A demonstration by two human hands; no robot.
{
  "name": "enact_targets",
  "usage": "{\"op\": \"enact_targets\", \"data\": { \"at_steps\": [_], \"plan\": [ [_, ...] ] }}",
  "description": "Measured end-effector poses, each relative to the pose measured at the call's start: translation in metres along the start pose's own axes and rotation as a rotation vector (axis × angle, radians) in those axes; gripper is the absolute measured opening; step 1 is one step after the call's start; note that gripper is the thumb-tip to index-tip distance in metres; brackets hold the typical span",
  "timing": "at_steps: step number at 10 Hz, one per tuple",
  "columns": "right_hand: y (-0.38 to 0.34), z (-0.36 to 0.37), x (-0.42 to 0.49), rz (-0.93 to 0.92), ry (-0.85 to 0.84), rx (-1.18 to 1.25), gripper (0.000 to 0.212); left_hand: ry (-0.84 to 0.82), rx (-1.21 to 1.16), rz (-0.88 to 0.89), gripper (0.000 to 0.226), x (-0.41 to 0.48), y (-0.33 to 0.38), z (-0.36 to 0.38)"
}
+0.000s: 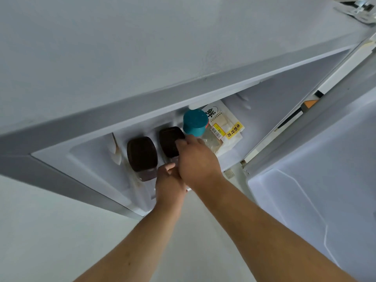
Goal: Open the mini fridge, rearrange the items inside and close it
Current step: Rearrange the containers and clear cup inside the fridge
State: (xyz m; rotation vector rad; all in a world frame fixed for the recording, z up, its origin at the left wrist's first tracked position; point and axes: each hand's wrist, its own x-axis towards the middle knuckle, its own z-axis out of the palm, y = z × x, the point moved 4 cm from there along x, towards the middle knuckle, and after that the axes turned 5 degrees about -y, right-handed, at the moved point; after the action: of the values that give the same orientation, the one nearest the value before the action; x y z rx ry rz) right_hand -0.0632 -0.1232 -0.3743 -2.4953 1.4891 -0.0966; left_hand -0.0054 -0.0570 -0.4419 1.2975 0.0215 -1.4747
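Note:
I look down over the white mini fridge (142,64), whose door (317,200) stands open at the right. Inside stand two containers with dark brown lids: the left one (142,154) and the right one (169,140). A teal-lidded jar (195,122) stands beside them, and a bread bag with a yellow label (225,127) lies behind it. My right hand (196,159) reaches in, fingers on the right brown-lidded container. My left hand (168,182) sits just below it, fingers curled at that container's lower part, which is hidden.
The fridge's grey front frame (61,176) runs along the left. A hinge bracket (360,9) shows on the top right corner. The open door's inner liner (305,210) fills the lower right. Pale floor (50,231) lies below.

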Motion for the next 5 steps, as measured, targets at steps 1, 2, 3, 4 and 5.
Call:
{"op": "enact_targets", "data": {
  "at_steps": [1, 2, 3, 4, 5],
  "plan": [
    [-0.001, 0.012, -0.007, -0.160, -0.134, -0.014, 0.049, -0.049, -0.267, -0.018, 0.021, -0.004, -0.005, 0.001],
    [0.008, 0.016, 0.000, -0.159, -0.199, -0.076, 0.048, -0.078, -0.312, -0.082, 0.023, 0.002, -0.005, 0.005],
    [0.011, 0.016, 0.006, -0.155, -0.220, -0.112, 0.039, -0.089, -0.266, -0.121, 0.019, 0.006, -0.001, 0.007],
    [0.007, 0.014, 0.005, -0.141, -0.156, -0.077, 0.049, -0.018, -0.015, 0.060, 0.028, 0.005, -0.004, -0.013],
    [-0.016, 0.012, 0.000, -0.242, -0.061, 0.011, 0.064, 0.137, 0.278, 0.268, 0.049, -0.006, -0.009, -0.044]
  ]
}}
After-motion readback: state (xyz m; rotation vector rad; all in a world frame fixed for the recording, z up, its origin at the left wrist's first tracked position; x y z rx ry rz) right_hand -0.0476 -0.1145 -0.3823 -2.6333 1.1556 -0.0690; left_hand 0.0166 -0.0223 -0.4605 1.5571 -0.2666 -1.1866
